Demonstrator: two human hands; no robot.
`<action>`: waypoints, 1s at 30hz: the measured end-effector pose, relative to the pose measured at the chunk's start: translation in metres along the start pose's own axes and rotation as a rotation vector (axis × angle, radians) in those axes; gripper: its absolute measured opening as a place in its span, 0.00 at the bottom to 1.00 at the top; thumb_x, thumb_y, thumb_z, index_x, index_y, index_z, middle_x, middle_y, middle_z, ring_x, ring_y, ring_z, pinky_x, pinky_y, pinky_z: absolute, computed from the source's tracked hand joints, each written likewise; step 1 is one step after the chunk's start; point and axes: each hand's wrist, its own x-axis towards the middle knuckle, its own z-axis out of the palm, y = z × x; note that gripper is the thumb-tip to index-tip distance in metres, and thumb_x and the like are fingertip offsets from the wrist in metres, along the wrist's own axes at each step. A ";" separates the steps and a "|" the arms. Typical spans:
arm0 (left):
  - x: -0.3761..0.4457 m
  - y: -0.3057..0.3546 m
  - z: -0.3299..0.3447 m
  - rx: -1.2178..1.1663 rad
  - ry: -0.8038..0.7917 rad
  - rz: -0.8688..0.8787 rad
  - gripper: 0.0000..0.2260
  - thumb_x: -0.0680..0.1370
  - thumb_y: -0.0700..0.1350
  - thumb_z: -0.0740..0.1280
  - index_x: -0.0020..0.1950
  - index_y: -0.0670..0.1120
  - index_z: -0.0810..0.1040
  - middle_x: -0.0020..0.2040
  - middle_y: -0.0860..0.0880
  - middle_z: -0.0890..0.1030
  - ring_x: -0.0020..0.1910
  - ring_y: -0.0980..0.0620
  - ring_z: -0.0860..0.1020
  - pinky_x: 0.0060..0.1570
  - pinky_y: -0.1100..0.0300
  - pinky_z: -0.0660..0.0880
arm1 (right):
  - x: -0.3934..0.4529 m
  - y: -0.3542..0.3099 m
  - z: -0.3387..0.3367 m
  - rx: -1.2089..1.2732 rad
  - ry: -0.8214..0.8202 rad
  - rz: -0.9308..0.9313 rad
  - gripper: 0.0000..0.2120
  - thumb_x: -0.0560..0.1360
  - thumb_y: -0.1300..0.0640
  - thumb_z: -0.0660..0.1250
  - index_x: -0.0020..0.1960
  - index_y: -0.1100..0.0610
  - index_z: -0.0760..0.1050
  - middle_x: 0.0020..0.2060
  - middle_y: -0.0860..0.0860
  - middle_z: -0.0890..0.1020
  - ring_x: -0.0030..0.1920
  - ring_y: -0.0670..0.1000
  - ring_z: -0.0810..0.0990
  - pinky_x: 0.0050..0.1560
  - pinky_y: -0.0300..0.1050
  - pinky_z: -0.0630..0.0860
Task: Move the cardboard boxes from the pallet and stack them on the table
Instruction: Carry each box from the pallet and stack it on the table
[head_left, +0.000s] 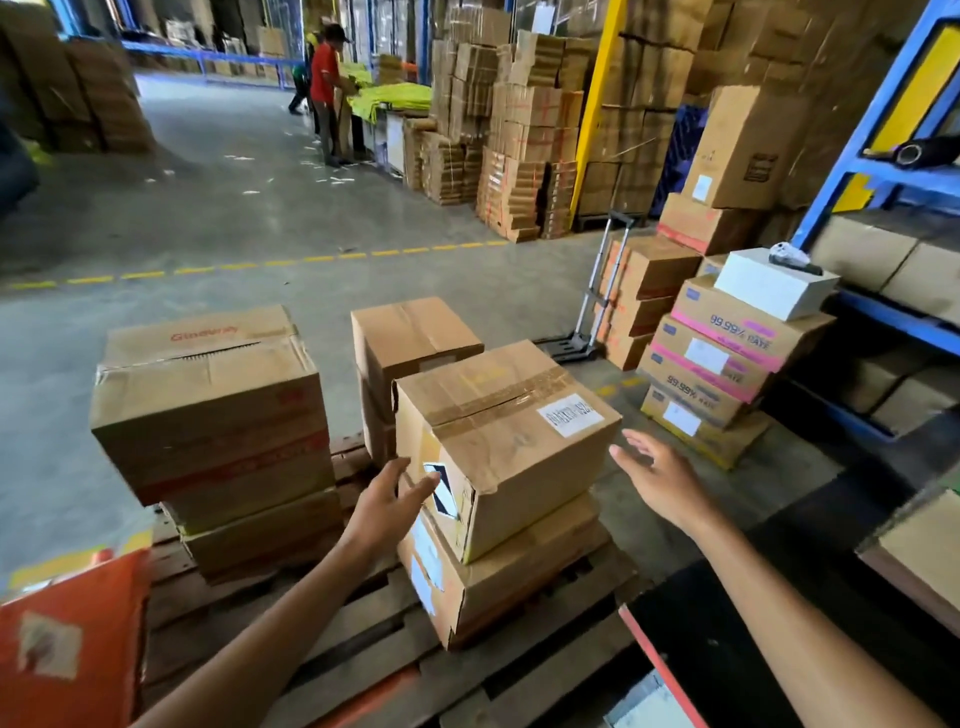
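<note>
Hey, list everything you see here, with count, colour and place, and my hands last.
Wooden pallet: one, brown, on floor underneath.
Taped cardboard box with white label: one, brown, top of near stack.
Flat cardboard box: one, brown, beneath it.
Red-printed cardboard boxes: stack, brown, pallet's left.
Upright cardboard box: one, brown, behind.
Pink-banded boxes: stack, right floor.
White box: one, atop them.
Folding hand trolley: one, silver, right.
Left hand: open, at labelled box's left side.
Right hand: open, clear of its right side.
</note>
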 end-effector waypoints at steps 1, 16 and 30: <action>0.014 -0.004 0.011 0.000 0.017 -0.018 0.31 0.76 0.57 0.67 0.76 0.46 0.64 0.75 0.45 0.67 0.72 0.46 0.67 0.67 0.50 0.67 | 0.020 0.007 0.000 -0.006 -0.010 0.003 0.25 0.78 0.48 0.63 0.72 0.55 0.68 0.71 0.55 0.72 0.70 0.54 0.69 0.65 0.46 0.66; 0.138 -0.041 0.138 -0.386 0.203 -0.416 0.20 0.78 0.51 0.65 0.69 0.47 0.71 0.59 0.46 0.80 0.51 0.51 0.81 0.36 0.65 0.79 | 0.279 0.121 0.027 0.045 -0.247 0.238 0.19 0.76 0.46 0.67 0.60 0.59 0.77 0.52 0.56 0.82 0.54 0.55 0.80 0.45 0.36 0.74; 0.131 -0.028 0.104 -0.620 0.274 -0.461 0.16 0.80 0.46 0.62 0.67 0.43 0.73 0.52 0.47 0.84 0.47 0.52 0.81 0.40 0.60 0.76 | 0.252 0.095 0.032 0.434 -0.279 0.218 0.08 0.80 0.56 0.63 0.55 0.46 0.77 0.37 0.29 0.82 0.41 0.28 0.78 0.39 0.20 0.69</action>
